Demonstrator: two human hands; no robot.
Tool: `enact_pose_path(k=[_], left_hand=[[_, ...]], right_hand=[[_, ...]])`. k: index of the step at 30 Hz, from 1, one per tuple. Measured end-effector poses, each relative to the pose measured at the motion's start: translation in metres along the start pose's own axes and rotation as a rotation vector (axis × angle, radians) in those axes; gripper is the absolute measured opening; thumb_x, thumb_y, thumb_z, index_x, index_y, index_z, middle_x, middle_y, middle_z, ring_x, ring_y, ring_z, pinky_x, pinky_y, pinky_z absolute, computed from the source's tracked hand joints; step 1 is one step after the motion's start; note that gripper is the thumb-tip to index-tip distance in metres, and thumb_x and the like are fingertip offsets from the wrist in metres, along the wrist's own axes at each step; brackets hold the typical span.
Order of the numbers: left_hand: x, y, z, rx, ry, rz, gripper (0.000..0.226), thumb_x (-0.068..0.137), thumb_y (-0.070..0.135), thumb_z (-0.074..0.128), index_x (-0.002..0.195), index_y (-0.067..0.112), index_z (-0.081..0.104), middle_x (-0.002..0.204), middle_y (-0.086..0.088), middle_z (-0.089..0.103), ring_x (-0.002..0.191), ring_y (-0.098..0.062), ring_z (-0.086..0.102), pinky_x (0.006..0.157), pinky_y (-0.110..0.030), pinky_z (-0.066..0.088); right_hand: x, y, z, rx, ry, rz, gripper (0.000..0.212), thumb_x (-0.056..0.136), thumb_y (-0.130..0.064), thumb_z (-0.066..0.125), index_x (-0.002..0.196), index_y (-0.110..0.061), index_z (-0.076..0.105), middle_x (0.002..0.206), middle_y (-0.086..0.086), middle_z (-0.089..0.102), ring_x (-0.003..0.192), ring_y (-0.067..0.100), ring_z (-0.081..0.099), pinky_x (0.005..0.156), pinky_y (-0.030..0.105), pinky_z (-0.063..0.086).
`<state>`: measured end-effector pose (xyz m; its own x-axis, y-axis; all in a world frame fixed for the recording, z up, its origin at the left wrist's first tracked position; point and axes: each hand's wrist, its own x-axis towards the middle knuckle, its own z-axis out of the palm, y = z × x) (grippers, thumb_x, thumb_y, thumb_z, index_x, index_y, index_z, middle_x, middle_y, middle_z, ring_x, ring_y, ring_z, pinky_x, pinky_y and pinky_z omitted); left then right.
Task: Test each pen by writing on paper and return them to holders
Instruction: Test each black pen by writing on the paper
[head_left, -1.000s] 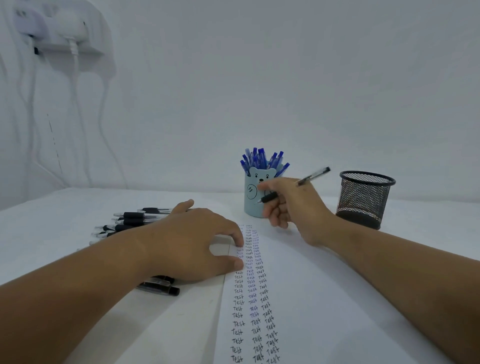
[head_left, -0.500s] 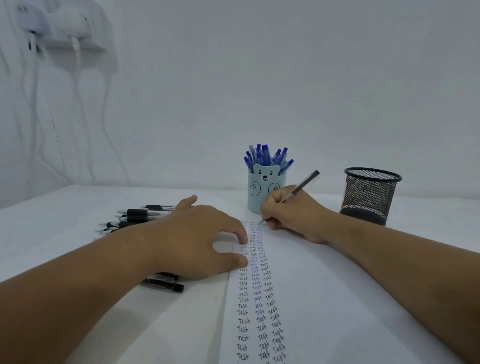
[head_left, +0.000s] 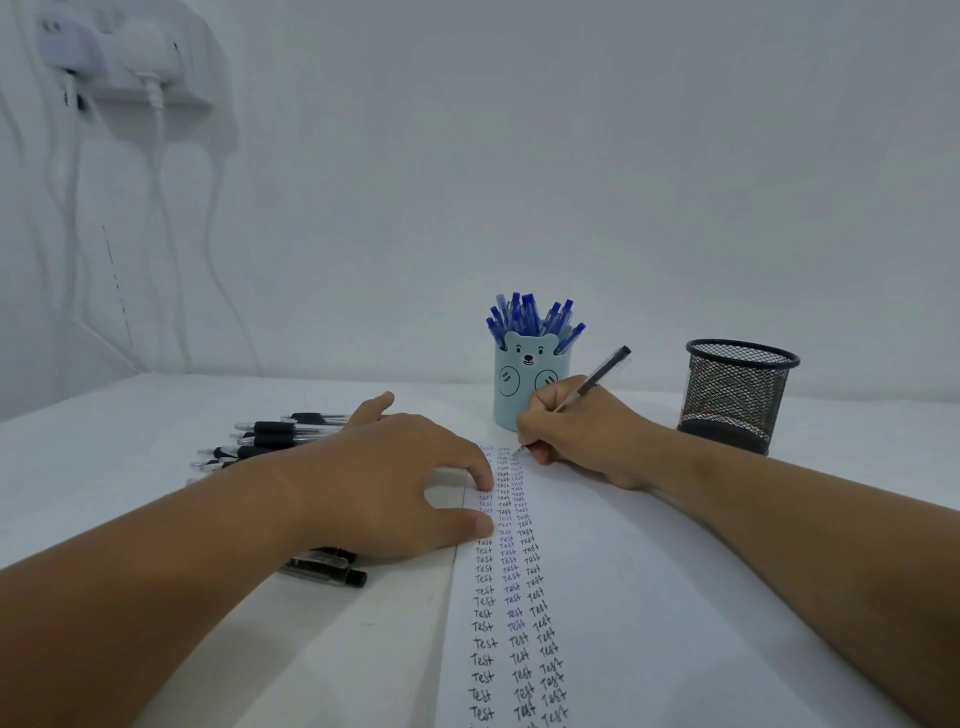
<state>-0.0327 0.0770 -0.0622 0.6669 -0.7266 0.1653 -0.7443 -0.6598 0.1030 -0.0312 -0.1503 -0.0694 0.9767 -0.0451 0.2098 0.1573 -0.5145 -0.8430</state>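
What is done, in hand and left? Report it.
Done: blue pens stand in the bear cup; three columns of "Test" fill the paper. In hand: the right hand writes with a black pen; the left hand presses the sheet. Left: black pens lie on the table; the mesh holder looks empty.

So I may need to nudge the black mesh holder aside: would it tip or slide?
The black mesh holder is probably light: open wire mesh, apparently empty. Its solid base looks slightly narrower than its rim, so a low push should slide it across the table; a push at the rim might tip it.
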Motion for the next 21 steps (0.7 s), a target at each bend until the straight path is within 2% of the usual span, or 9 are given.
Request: enact_pose_path(k=[4,9,15,21], left_hand=[[0.0005,0.0001,-0.0006,0.001,-0.002,-0.003,0.039,0.087,0.072,0.054,0.120,0.051,0.056,0.125,0.033,0.055,0.130,0.011,0.037,0.125,-0.043,-0.009],[0.0006,0.0009,-0.0008,0.008,-0.013,-0.012,0.040,0.087,0.072,0.054,0.121,0.051,0.055,0.127,0.033,0.054,0.133,0.011,0.035,0.125,-0.043,-0.010],[-0.0006,0.0019,-0.0008,0.001,-0.004,-0.013,0.038,0.087,0.071,0.055,0.120,0.052,0.056,0.125,0.034,0.054,0.131,0.012,0.036,0.125,-0.043,-0.010],[-0.0006,0.0016,-0.0017,0.002,-0.009,-0.011,0.038,0.087,0.071,0.054,0.120,0.052,0.056,0.124,0.035,0.053,0.130,0.012,0.037,0.125,-0.043,-0.010]], right_hand=[[0.0003,0.0006,0.0001,0.024,0.022,-0.015,0.034,0.083,-0.007,0.063,0.053,-0.016,0.052,0.057,0.010,0.059,0.050,0.012,0.047,0.051,0.019,0.038],[0.0004,0.0005,0.0015,-0.057,0.025,-0.023,0.028,0.081,-0.012,0.065,0.055,-0.016,0.053,0.056,0.005,0.063,0.057,0.013,0.052,0.061,0.028,0.042],[0.0003,0.0016,0.0009,-0.008,0.040,-0.015,0.034,0.079,-0.010,0.063,0.049,-0.020,0.050,0.055,0.007,0.059,0.052,0.014,0.047,0.059,0.028,0.039],[0.0011,0.0020,0.0012,-0.045,0.044,-0.018,0.030,0.078,-0.013,0.064,0.052,-0.019,0.050,0.055,0.005,0.060,0.055,0.016,0.048,0.057,0.027,0.039]])
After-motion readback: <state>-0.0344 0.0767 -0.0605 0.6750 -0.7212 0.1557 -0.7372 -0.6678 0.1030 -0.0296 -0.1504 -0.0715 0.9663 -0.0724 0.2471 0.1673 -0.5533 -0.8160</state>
